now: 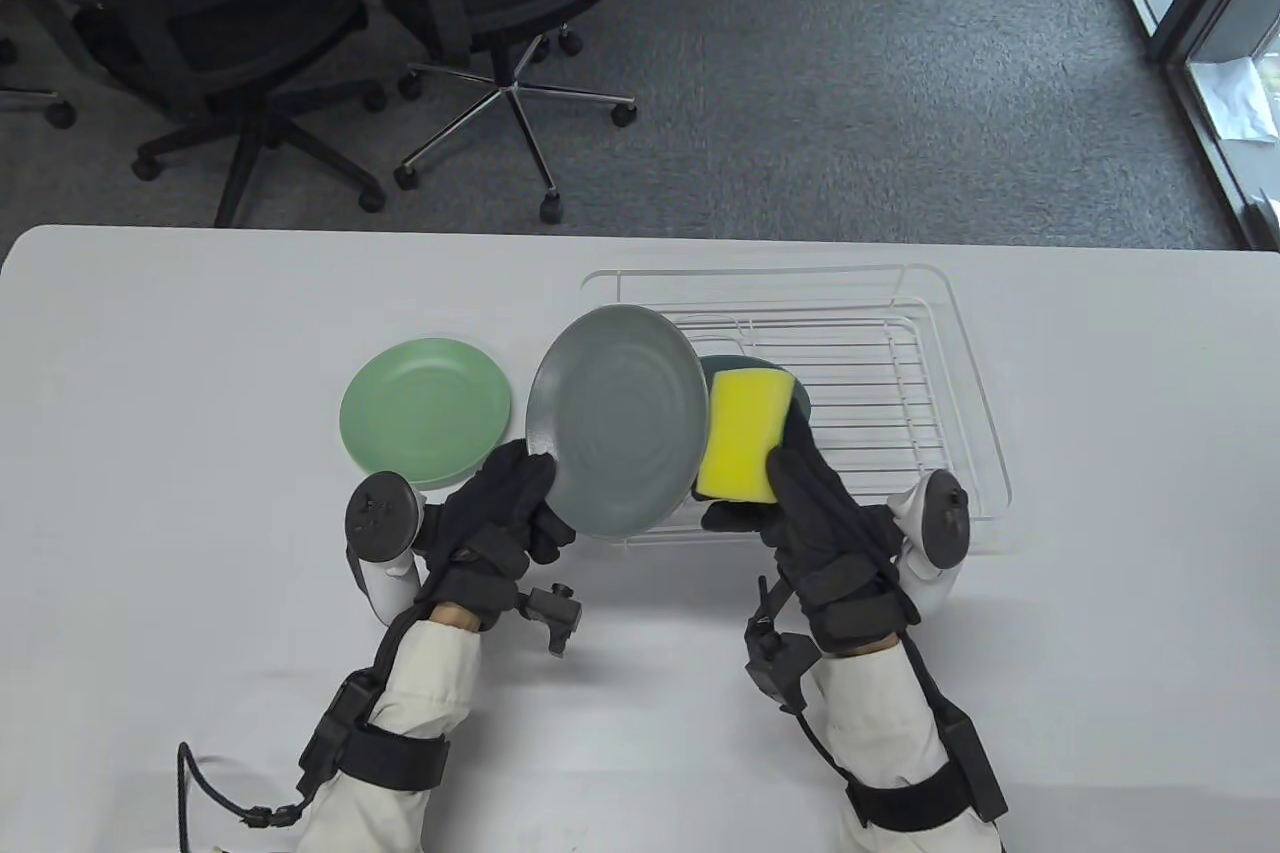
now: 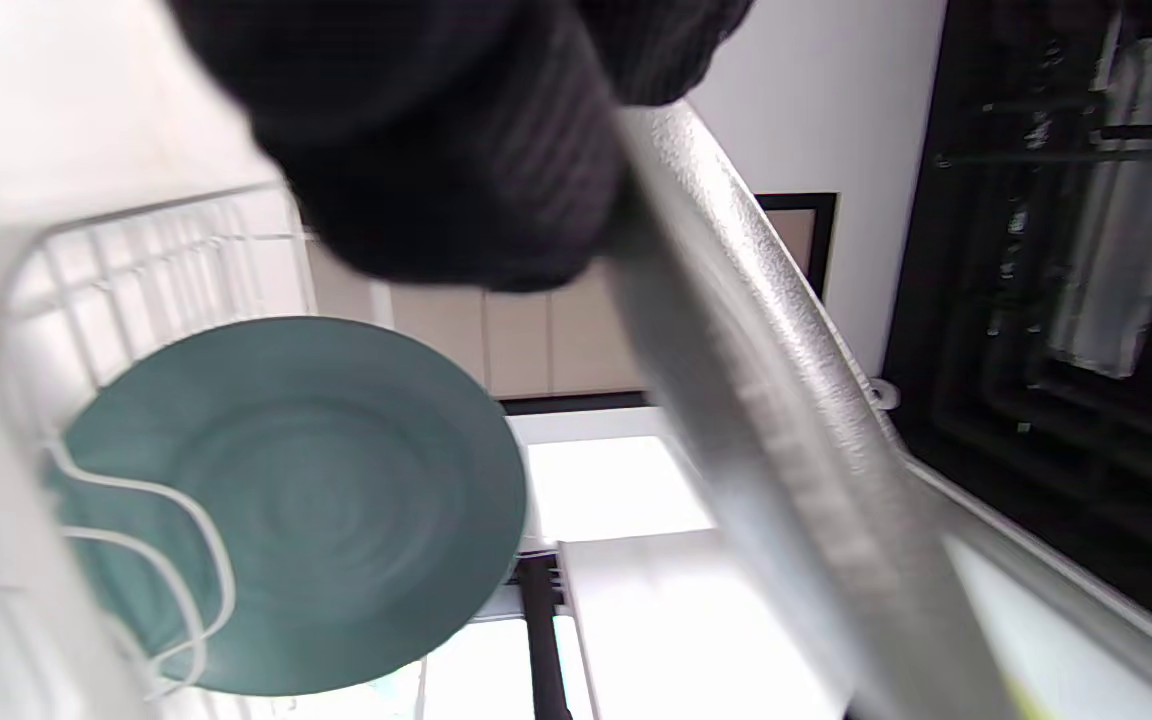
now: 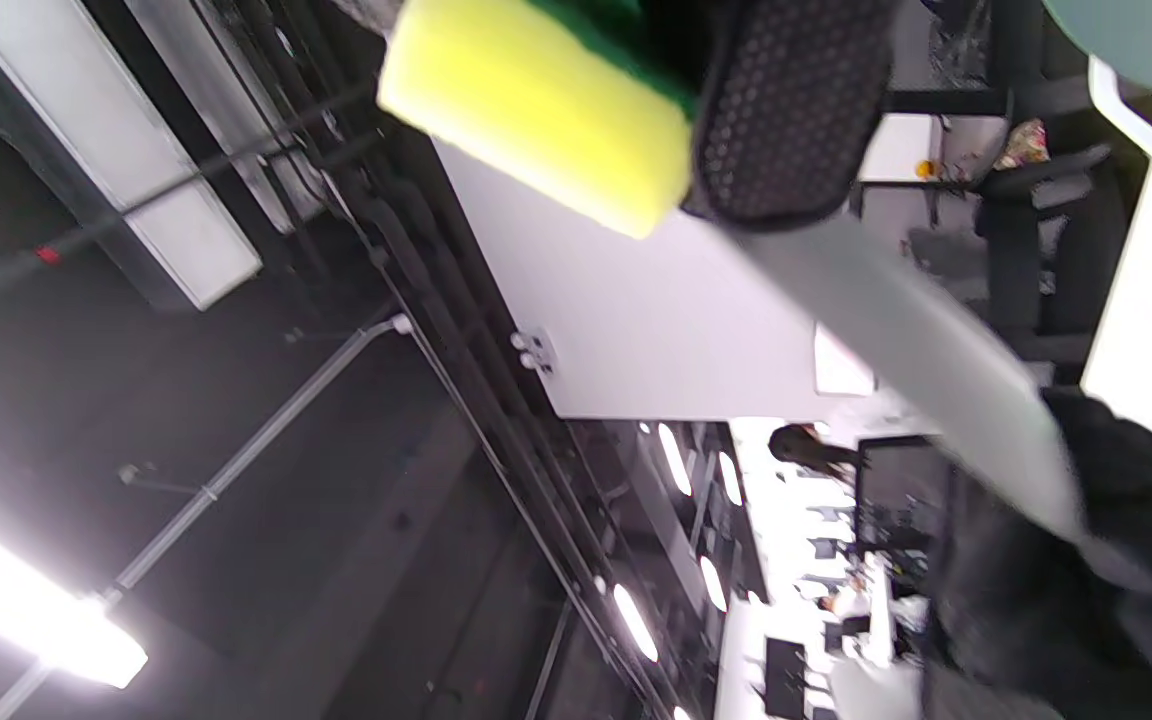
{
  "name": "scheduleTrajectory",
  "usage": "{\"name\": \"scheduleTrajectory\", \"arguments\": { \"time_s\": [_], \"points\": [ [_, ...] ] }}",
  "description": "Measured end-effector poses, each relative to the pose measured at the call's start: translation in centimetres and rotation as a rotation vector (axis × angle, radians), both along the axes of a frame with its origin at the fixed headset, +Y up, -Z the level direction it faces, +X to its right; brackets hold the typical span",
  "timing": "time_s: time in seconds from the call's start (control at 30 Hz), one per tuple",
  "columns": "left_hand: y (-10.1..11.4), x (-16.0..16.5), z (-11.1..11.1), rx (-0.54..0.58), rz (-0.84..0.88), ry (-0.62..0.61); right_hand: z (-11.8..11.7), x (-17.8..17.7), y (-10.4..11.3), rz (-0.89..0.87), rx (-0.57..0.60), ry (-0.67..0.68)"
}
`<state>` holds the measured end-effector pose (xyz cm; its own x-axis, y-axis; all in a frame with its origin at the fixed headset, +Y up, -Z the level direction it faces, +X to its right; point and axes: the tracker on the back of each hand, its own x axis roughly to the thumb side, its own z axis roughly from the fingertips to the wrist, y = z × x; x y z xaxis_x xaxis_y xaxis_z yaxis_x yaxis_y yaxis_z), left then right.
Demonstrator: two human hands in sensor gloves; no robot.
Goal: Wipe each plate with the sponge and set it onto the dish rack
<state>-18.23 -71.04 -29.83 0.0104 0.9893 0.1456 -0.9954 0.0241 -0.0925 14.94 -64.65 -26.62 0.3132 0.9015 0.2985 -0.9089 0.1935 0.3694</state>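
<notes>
1. Nearest, at 7 o'clock: left hand (image 1: 500, 518), fingers curled round the lower rim of a grey plate (image 1: 620, 420), lifted and tilted above the table (image 1: 200, 493).
2. At 5 o'clock: right hand (image 1: 815, 518), fingers clamped on a yellow sponge (image 1: 742, 435), pressed against the grey plate's right edge.
3. At 9 o'clock of the grey plate: light green plate (image 1: 426, 409), flat on the table.
4. Farther, at 2 o'clock: white dish rack (image 1: 900, 393), with a teal plate (image 2: 286, 500) standing at its left end.

Left hand (image 1: 500, 518), right hand (image 1: 825, 523): black knit gloves, white sleeves, grey-white trackers, black forearm straps, cable at 7 o'clock
</notes>
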Motion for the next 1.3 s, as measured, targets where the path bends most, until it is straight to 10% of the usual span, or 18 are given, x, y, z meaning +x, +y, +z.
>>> {"name": "scheduleTrajectory", "arguments": {
  "time_s": [0.47, 1.3],
  "points": [
    [5.3, 3.5, -2.1, 0.388, -0.711, 0.179, -0.2, 3.6, 0.1, -0.127, -0.010, -0.087],
    [4.9, 13.9, -5.4, 0.381, -1.387, 0.066, -0.6, 3.0, -0.3, -0.139, -0.043, -0.041]
  ]
}}
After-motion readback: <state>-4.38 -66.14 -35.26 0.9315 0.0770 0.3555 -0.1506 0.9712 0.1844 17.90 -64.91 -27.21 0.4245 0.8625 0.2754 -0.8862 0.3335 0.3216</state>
